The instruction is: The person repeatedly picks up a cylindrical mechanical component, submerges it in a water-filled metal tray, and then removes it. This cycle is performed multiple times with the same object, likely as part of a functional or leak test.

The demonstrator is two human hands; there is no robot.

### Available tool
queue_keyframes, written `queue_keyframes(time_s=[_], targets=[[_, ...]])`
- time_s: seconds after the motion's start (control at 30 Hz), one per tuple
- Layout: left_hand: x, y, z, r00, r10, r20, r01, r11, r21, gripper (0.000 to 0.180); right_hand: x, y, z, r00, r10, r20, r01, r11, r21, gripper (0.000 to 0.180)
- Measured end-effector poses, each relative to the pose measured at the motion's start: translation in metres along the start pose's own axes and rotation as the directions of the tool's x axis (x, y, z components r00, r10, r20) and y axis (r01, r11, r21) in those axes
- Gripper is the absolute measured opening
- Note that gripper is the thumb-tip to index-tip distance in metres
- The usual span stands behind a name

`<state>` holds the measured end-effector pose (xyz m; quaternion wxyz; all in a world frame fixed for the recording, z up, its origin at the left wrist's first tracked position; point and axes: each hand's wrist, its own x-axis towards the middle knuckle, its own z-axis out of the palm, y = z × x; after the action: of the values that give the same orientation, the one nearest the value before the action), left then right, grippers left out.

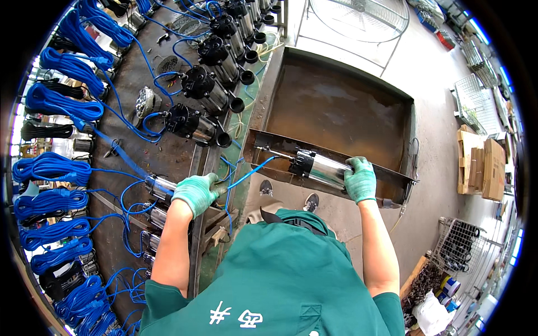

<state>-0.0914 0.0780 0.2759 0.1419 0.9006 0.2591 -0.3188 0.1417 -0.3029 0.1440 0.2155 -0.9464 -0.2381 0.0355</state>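
Observation:
My right hand (360,178), in a green glove, grips a shiny steel pump body (318,167) with a black end cap, held over the near rim of a rusty metal water tank (336,106). A blue cable (246,172) runs from the pump toward the left. My left hand (194,191), also gloved, closes on that blue cable at the edge of the workbench (168,151), beside another steel pump (159,186).
A row of black-topped steel pumps (210,84) lies along the bench edge. Coils of blue cable (56,168) line the bench's far left. A fan guard (358,17) stands behind the tank. Cardboard boxes (482,168) and a wire basket (459,243) sit at right.

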Motion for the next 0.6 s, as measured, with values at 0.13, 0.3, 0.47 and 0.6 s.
queue_keyframes(time_s=[0.13, 0.3, 0.47, 0.6], targets=[[0.041, -0.032, 0.050, 0.956, 0.009, -0.294, -0.053, 0.988, -0.144, 0.045, 0.000, -0.004, -0.004, 1.000, 0.003, 0.010, -0.003, 1.000, 0.001, 0.024], [0.107, -0.023, 0.084, 0.840, 0.170, -0.515, -0.241, 0.968, -0.073, 0.048, 0.000, -0.001, -0.004, 1.000, 0.006, 0.026, -0.006, 1.000, 0.005, 0.024], [0.156, 0.039, 0.103, 0.809, 0.360, -0.465, -0.578, 0.631, -0.517, 0.055, 0.002, -0.005, -0.009, 0.998, 0.001, 0.068, -0.001, 1.000, 0.006, 0.026], [0.182, 0.048, 0.104, 0.864, 0.386, -0.325, -0.504, 0.675, -0.538, 0.037, -0.003, -0.005, -0.010, 0.996, 0.002, 0.094, -0.006, 0.999, 0.036, 0.024]])
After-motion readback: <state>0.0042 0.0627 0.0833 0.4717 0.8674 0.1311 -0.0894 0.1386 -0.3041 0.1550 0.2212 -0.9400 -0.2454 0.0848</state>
